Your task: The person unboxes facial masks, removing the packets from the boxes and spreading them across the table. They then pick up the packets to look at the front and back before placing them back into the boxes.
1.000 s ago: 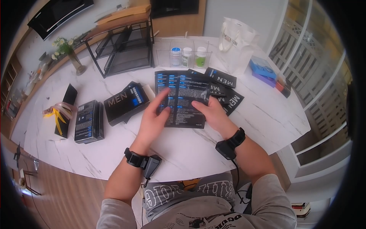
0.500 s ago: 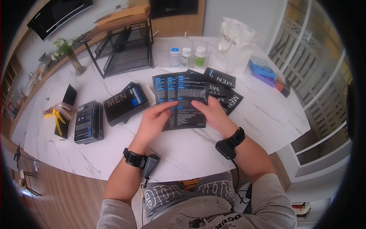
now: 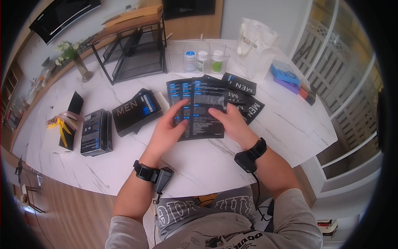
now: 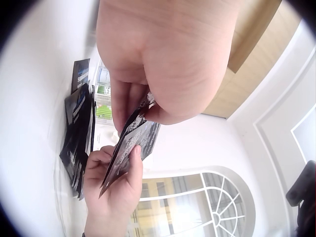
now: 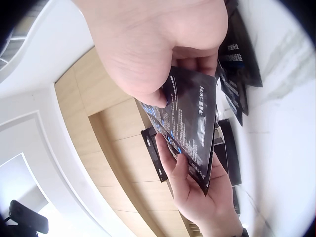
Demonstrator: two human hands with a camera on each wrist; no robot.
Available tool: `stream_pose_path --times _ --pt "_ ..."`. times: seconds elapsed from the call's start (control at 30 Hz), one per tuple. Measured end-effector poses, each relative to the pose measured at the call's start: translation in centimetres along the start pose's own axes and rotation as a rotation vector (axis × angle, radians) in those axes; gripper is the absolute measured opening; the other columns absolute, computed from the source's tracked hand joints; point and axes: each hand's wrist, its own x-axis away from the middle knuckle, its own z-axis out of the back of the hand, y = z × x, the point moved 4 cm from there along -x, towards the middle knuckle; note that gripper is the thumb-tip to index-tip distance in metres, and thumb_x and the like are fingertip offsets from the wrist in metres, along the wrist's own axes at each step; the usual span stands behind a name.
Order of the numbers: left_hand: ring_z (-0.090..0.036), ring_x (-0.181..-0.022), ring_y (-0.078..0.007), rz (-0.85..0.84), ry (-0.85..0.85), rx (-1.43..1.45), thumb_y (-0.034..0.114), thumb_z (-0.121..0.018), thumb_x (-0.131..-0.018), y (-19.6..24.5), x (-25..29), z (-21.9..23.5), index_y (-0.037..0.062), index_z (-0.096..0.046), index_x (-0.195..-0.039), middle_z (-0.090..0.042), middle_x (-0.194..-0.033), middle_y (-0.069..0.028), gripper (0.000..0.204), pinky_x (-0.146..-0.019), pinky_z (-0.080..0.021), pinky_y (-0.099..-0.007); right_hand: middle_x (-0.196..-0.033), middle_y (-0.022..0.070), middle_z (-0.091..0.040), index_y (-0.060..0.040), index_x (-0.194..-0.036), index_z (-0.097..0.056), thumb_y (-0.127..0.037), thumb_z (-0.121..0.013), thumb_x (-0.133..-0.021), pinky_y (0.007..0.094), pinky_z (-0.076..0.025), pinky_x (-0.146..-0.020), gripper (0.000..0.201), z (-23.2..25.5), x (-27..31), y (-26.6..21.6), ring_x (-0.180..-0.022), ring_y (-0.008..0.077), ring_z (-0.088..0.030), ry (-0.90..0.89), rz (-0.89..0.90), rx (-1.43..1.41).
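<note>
Several flat black sachets [image 3: 209,97], printed with small white and blue text, are held slightly fanned above the table, one overlapping another. My right hand [image 3: 235,124] pinches their right side, thumb on the printed face and fingers behind. At the left side, my left hand [image 3: 163,128] grips them with thumb and index finger on the front; its other fingers reach behind in the right wrist view. The sachet edges [image 5: 190,113] show layered there. Beyond my right hand lies a loose pile of black sachets [image 3: 244,87] marked MEN.
Left of my hands lie black MEN boxes [image 3: 137,111], a stack of dark boxes [image 3: 96,133] and a ribboned box [image 3: 70,124]. Behind stand a mesh rack [image 3: 139,58], a clear organizer [image 3: 176,62] with bottles, a white bag [image 3: 257,50] and blue box [image 3: 285,72].
My left index finger bent inward across the sachets, then stretched up again along their front. The sachets shifted slightly left and down. The right hand's grip stayed the same.
</note>
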Motion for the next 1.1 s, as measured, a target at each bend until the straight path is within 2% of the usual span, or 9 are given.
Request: stream_pose_path --times 0.2,0.6,0.7,0.9,1.1 --pt "-0.047 -0.128 -0.0164 0.006 0.013 -0.038 -0.009 -0.054 -0.091 -0.06 -0.08 0.08 0.0031 -0.046 -0.142 -0.050 -0.140 -0.0098 0.052 -0.108 -0.036 -0.0292 -0.117 0.0073 -0.066 0.0035 -0.123 -0.059 -0.008 -0.060 -0.097 0.0285 -0.052 -0.090 0.028 -0.13 0.05 -0.23 -0.102 0.0124 -0.063 0.000 -0.005 -0.003" --pt "-0.052 -0.121 -0.0139 0.024 -0.021 -0.025 -0.006 -0.050 -0.095 -0.58 -0.09 0.11 0.0027 -0.049 -0.140 -0.054 -0.135 -0.0092 0.045 -0.101 -0.044 -0.0269 -0.117 0.0072 -0.066 0.0030 -0.123 -0.058 -0.008 -0.060 -0.097 0.0283 -0.052 -0.090 0.028 -0.35 0.17 -0.42 -0.101 0.0120 -0.063 -0.005 0.010 0.006" --pt "-0.055 -0.115 -0.0125 0.049 -0.005 -0.005 -0.004 -0.052 -0.095 -0.49 -0.02 0.11 0.0035 -0.054 -0.135 -0.058 -0.129 -0.0073 0.041 -0.098 -0.045 -0.0253 -0.116 0.0071 -0.067 0.0030 -0.123 -0.058 -0.008 -0.061 -0.097 0.0282 -0.052 -0.089 0.028 -0.28 0.11 -0.33 -0.101 0.0119 -0.063 -0.002 0.011 0.010" --pt "-0.056 -0.096 -0.0071 0.059 0.015 -0.124 0.000 -0.056 -0.094 -0.21 0.23 0.21 0.0052 -0.065 -0.125 -0.065 -0.114 -0.0029 0.032 -0.081 -0.045 -0.0204 -0.114 0.0070 -0.067 0.0030 -0.121 -0.060 -0.008 -0.062 -0.096 0.0280 -0.052 -0.088 0.028 -0.14 0.09 -0.25 -0.099 0.0117 -0.063 0.011 0.016 0.033" --pt "-0.053 -0.085 -0.0034 0.073 0.021 -0.073 -0.001 -0.054 -0.095 -0.73 0.20 0.28 0.0050 -0.066 -0.124 -0.065 -0.109 -0.0006 0.032 -0.072 -0.043 -0.0183 -0.112 0.0066 -0.068 0.0027 -0.119 -0.061 -0.008 -0.063 -0.095 0.0275 -0.052 -0.087 0.027 0.08 -0.01 -0.04 -0.097 0.0107 -0.063 -0.003 0.012 0.046"
